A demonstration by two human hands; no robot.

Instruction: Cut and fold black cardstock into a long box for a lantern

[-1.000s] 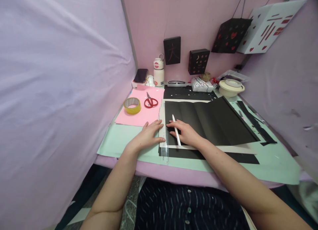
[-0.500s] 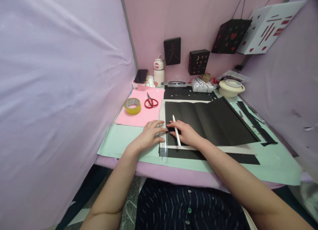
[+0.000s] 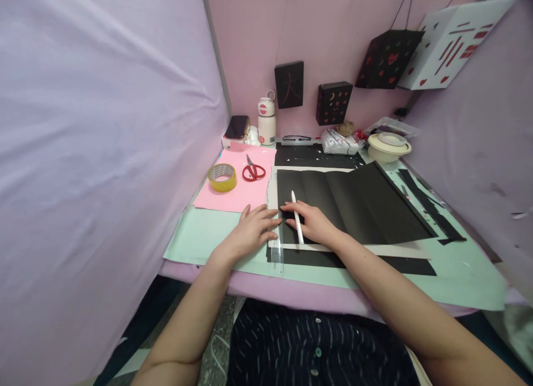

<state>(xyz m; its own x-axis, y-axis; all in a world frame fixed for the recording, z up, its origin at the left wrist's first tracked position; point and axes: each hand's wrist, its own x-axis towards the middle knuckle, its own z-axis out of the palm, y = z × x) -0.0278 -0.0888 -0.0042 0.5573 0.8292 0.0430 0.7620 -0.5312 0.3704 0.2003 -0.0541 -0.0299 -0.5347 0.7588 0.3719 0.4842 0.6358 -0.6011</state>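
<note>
My left hand lies with fingers spread, its fingertips on a clear ruler along the left edge of a folded black sheet. In my right hand is a white pen, tip pointing away from me, while the fingertips touch the black sheet beside the ruler. Beneath the black sheet is a white sheet, and another black sheet shows under that.
On pink paper lie yellow tape and red scissors. Behind are a bottle, a phone, white tubes and a bowl. Black strips lie right; lanterns hang above.
The ruler has shifted slightly to the right at its near end, with my left fingers on it. My right hand and the pen have moved very slightly.
</note>
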